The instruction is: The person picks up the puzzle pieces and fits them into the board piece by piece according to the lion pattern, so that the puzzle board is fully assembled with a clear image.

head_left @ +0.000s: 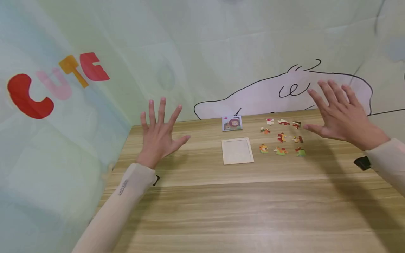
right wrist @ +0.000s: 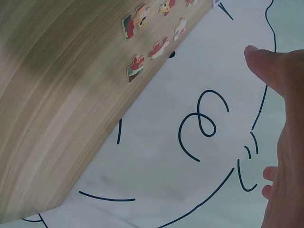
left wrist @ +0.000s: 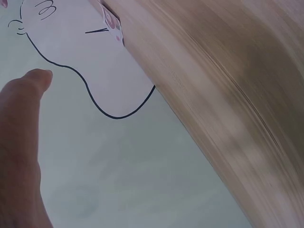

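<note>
My left hand [head_left: 159, 138] is raised above the left part of the wooden table with fingers spread, holding nothing. On the other side, my right hand [head_left: 341, 117] is held up the same way, its thumb close to the puzzle pieces in the head view. Several loose jigsaw pieces [head_left: 281, 151] lie in rough rows at the back right; some pieces [right wrist: 158, 48] also show in the right wrist view. Left of them is a pale square puzzle frame [head_left: 223, 154]. Behind that frame lies a small picture card [head_left: 232, 123] with a cartoon lion.
The wood-grain table [head_left: 234, 211] meets a pale cloth backdrop [head_left: 177, 45] along its back edge. A line-drawn white cartoon figure [head_left: 253, 98] spans the backdrop behind the pieces. Coloured letters [head_left: 30, 96] spelling CUTE are on the left side. Black bands show at both wrists.
</note>
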A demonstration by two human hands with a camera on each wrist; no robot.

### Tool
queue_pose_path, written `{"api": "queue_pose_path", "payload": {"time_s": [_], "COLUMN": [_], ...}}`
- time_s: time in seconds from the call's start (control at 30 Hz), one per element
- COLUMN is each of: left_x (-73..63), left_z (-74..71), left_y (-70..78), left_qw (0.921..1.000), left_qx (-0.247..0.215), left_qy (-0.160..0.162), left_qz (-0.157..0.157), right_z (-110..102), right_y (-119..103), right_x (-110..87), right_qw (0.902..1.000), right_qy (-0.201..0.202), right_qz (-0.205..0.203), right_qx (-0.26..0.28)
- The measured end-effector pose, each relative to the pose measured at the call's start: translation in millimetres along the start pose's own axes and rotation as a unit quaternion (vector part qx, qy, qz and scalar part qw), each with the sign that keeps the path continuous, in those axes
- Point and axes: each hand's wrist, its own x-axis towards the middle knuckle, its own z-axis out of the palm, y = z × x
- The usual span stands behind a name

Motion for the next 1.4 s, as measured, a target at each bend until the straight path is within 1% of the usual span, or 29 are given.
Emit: {"api": "queue_pose_path", "payload": {"time_s": [0.13, 0.23, 0.37, 0.47, 0.57, 0.67, 0.77, 0.8, 0.87, 0.9, 1.0, 1.07, 1.2, 1.27, 1.3, 1.4], "left_x": [-0.6, -1.0, -1.7, -3.0, -4.5, -5.1, -4.3, -3.6, -1.8, -1.0, 1.9, 3.2, 4.8, 4.6, 4.2, 1.3], "left_z": [-0.2, -0.3, 1.6, 5.3, 10.4, 14.8, 19.4, 21.2, 26.2, 29.1, 38.9, 46.1, 59.3, 66.1, 69.4, 79.3], "left_y": [1.2, 2.8, 5.0, 8.0, 13.5, 22.1, 33.3, 37.2, 45.4, 49.4, 60.5, 66.8, 77.9, 82.6, 84.9, 91.6], "left_qw": [1.0000, 1.0000, 0.9999, 0.9999, 0.9999, 0.9994, 0.9958, 0.9926, 0.9835, 0.9781, 0.9604, 0.9497, 0.9234, 0.9088, 0.9039, 0.8932], "left_qx": [-0.003, -0.004, 0.003, 0.005, 0.001, -0.021, -0.077, -0.103, -0.152, -0.172, -0.223, -0.244, -0.283, -0.302, -0.306, -0.317], "left_qy": [-0.001, -0.005, -0.014, -0.010, -0.006, -0.015, -0.045, -0.062, -0.097, -0.116, -0.166, -0.195, -0.257, -0.285, -0.297, -0.318], "left_qz": [0.000, 0.001, 0.000, 0.004, 0.014, 0.021, 0.022, 0.019, 0.016, 0.015, 0.017, 0.026, 0.037, 0.035, 0.034, 0.028], "right_z": [0.6, 0.3, -0.9, -0.8, 0.3, 2.6, 7.9, 10.2, 16.3, 20.0, 31.3, 39.5, 55.6, 62.9, 66.6, 77.6], "right_y": [-0.8, -0.9, -1.6, -4.4, -8.8, -13.7, -18.7, -20.7, -23.7, -24.7, -27.5, -29.3, -32.9, -33.9, -34.4, -34.7], "right_x": [2.0, 3.4, 3.2, 4.1, 7.2, 12.6, 21.7, 25.7, 34.0, 38.3, 50.1, 57.6, 70.1, 74.1, 75.4, 77.4], "right_qw": [0.9998, 0.9999, 0.9996, 0.9978, 0.9961, 0.9939, 0.9889, 0.9858, 0.9779, 0.9733, 0.9588, 0.9481, 0.9266, 0.9211, 0.9189, 0.9146], "right_qy": [0.017, 0.014, -0.029, -0.065, -0.086, -0.101, -0.107, -0.107, -0.117, -0.123, -0.160, -0.181, -0.211, -0.221, -0.225, -0.235], "right_qz": [-0.006, -0.006, 0.002, 0.008, 0.013, 0.019, 0.034, 0.043, 0.061, 0.068, 0.088, 0.098, 0.120, 0.127, 0.129, 0.138], "right_qx": [-0.004, -0.006, -0.003, 0.002, 0.011, 0.040, 0.098, 0.122, 0.163, 0.181, 0.218, 0.242, 0.287, 0.295, 0.297, 0.298]}}
